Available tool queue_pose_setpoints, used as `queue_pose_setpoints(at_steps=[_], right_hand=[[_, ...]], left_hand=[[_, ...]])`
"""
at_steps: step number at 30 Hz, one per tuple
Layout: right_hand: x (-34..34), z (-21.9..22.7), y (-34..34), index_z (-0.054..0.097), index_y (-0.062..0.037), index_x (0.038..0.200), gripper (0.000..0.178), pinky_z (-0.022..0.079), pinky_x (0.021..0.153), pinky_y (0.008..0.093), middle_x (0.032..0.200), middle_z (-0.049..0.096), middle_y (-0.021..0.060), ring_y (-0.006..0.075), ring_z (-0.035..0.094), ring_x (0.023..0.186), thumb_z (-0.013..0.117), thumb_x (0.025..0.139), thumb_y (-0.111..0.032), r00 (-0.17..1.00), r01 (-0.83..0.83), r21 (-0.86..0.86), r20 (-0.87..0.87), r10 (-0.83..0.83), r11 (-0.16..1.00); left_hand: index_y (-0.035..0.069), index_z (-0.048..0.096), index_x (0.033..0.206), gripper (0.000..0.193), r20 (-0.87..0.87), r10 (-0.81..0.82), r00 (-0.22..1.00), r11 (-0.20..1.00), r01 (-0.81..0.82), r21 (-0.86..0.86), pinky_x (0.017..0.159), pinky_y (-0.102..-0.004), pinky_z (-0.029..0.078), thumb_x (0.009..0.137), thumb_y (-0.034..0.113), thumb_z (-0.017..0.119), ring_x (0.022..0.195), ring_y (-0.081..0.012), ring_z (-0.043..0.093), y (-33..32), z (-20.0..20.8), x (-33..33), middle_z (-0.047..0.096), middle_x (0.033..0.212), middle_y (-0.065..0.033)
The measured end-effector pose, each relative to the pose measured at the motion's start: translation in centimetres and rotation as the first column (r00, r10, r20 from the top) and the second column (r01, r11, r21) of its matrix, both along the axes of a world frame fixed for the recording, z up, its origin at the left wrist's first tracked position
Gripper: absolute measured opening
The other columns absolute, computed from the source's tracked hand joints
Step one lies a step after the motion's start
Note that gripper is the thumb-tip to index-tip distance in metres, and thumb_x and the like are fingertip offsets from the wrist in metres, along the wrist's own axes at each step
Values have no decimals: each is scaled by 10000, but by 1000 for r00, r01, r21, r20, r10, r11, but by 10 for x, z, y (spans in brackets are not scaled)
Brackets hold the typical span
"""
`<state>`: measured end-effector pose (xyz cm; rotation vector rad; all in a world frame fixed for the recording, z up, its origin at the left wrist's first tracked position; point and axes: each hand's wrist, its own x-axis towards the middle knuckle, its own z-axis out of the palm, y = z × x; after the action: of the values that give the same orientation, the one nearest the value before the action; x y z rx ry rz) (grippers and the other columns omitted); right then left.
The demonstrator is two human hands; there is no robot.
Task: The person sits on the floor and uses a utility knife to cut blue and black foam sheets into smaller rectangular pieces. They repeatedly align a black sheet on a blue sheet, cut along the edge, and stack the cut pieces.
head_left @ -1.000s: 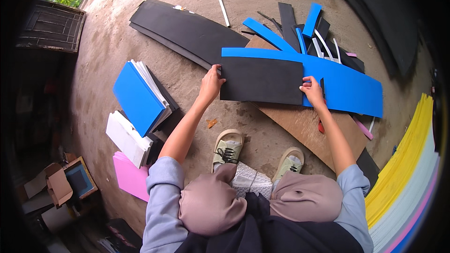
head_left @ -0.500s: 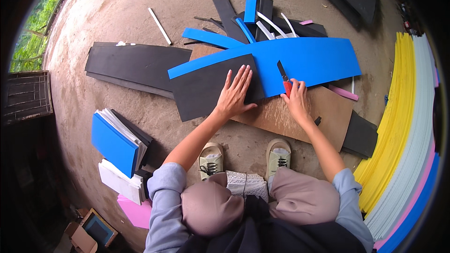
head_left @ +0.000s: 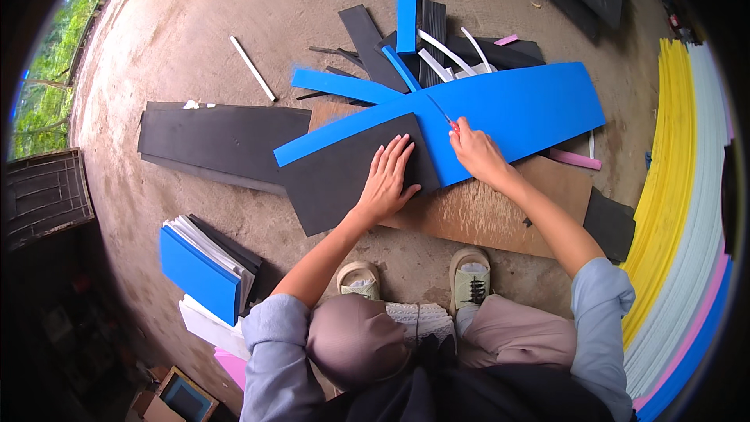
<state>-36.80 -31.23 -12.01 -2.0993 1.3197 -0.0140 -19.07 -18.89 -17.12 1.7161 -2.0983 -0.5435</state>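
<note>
My left hand point(head_left: 384, 182) lies flat with spread fingers on a black foam sheet point(head_left: 336, 187), near its right edge. That black piece rests on a long blue foam sheet point(head_left: 523, 109), leaving a blue strip showing along its far side. In my right hand point(head_left: 478, 153) is a utility knife point(head_left: 447, 116) with a red handle, fingers wrapped round it. Its blade points away and to the left over the blue sheet, close to the black piece's right edge; whether the tip touches the foam I cannot tell. A worn wooden board point(head_left: 484, 215) lies beneath the sheets.
Blue, black and white offcuts point(head_left: 406, 16) are heaped beyond the blue sheet. Black sheets point(head_left: 219, 137) lie at left. Stacked cut pieces point(head_left: 199, 270) stand at near left. Tall yellow sheets point(head_left: 673, 172) and pale ones line the right side. A white strip point(head_left: 252, 69) lies on the concrete.
My right hand has moved left and slightly away, and the knife now tilts left toward the black piece's edge. The left hand still presses on the black piece. The view has shifted slightly.
</note>
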Motion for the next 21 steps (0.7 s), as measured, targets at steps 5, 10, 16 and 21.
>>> queue_pose_setpoints(at_steps=[5, 10, 16, 21], right_hand=[[8, 5, 10, 449, 2, 934, 223, 458, 626, 521, 678, 585, 259, 441, 582, 687, 407, 895, -213, 984, -97, 27, -149, 100, 995], [24, -2, 28, 459, -3, 962, 218, 484, 622, 512, 675, 612, 234, 404, 618, 694, 419, 903, -209, 987, -41, -44, -160, 33, 998], [38, -9, 37, 460, 0, 976, 207, 488, 620, 505, 686, 619, 229, 401, 622, 701, 427, 899, -190, 992, -24, -109, -122, 11, 994], [46, -15, 35, 469, 2, 964, 192, 495, 644, 498, 715, 628, 228, 391, 630, 724, 432, 886, -170, 986, -28, -133, -168, 5, 991]], left_hand=[[96, 127, 1430, 1010, 66, 79, 995, 989, -87, 121, 1034, -608, 17, 673, 408, 717, 1352, -413, -24, -6, 8, 2, 37, 1483, -175], [126, 78, 1442, 1065, 26, 56, 998, 977, -60, 207, 1011, -628, -40, 654, 449, 717, 1348, -413, -115, -9, 6, 4, -31, 1492, -164], [125, 99, 1439, 1080, 25, 78, 997, 984, -81, 159, 1021, -617, -30, 626, 441, 736, 1354, -410, -80, -6, 4, 4, 1, 1492, -161], [126, 112, 1437, 1103, 32, 92, 995, 987, -96, 132, 1029, -608, -23, 596, 432, 757, 1360, -398, -59, -6, 1, 3, 23, 1493, -148]])
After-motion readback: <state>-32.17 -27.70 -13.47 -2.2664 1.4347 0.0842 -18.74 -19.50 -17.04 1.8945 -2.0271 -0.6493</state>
